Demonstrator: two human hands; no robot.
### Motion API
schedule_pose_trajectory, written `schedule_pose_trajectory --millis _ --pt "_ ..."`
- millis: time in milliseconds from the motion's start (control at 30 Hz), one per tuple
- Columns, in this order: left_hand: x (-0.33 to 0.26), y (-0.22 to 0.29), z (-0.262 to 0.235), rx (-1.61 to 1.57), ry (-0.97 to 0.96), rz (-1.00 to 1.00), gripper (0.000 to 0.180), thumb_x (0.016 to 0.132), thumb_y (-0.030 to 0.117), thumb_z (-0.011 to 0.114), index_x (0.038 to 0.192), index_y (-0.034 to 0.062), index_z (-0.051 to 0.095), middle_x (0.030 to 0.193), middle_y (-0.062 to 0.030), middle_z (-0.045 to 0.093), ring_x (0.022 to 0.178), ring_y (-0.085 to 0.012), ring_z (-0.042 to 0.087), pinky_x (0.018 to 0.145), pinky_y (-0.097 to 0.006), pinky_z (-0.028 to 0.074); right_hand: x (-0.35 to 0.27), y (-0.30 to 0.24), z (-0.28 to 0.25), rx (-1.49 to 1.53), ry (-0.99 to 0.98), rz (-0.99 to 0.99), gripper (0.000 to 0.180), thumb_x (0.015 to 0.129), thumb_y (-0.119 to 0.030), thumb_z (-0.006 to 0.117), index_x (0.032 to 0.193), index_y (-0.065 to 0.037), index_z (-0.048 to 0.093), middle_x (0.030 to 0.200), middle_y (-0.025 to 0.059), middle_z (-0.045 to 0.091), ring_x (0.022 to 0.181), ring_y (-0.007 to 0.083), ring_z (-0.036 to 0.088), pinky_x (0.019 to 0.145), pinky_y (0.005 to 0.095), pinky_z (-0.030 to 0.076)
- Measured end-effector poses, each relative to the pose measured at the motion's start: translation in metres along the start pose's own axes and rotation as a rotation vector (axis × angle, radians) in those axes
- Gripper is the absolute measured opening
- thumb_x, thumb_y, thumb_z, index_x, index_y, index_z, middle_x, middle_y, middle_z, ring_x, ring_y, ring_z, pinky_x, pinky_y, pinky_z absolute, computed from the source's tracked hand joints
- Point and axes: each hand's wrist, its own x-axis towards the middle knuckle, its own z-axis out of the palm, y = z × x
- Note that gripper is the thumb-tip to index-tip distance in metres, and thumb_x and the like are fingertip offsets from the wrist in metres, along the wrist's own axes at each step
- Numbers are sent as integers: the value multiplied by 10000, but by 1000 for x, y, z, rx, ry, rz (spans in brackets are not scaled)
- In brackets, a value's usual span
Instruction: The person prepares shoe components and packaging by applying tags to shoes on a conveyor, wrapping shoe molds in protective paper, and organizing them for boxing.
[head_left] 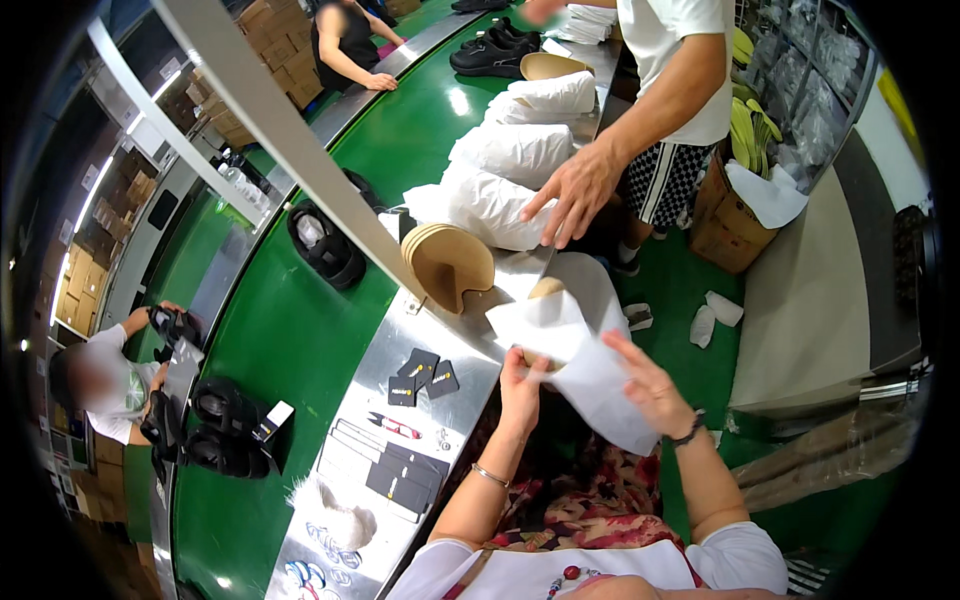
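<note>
In front of me, a sheet of white paper (610,395) is partly wrapped around a tan cardboard form (546,288), whose curved edge peeks out at the top. My left hand (522,385) pinches the paper-covered form at its lower left side. My right hand (650,392) lies along the right side of the paper with fingers stretched out. Just beyond, on the metal ledge, stands a stack of curved tan cardboard forms (445,268). White paper-wrapped bundles (510,155) sit in a row past the stack. Another person's hand (580,195) reaches over the nearest bundle.
A green conveyor belt (350,330) on the left carries black shoes (325,245). Black tags (425,375), a red pen (395,427) and black cards (405,480) lie on the metal ledge (350,400). A slanting white post (290,140) crosses the view. A cardboard box (730,220) stands at right.
</note>
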Motion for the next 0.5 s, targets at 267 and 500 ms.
schedule_pose_trajectory --millis 267,500 --pt "-14 43 -3 -248 -348 -137 431 925 177 470 1306 -2 376 1239 -137 493 1102 -248 520 910 -384 469 36 -19 41 -663 -22 -51 492 916 -386 472 1318 -103 458 1430 198 273 1325 378 251 1059 449 238" --pt "-35 68 22 25 -235 86 334 888 108 565 1196 36 458 1044 -51 567 901 -115 569 786 -256 488 56 -3 43 -582 16 169 635 913 -430 456 1398 -63 274 1407 271 251 1292 404 286 1054 384 269"
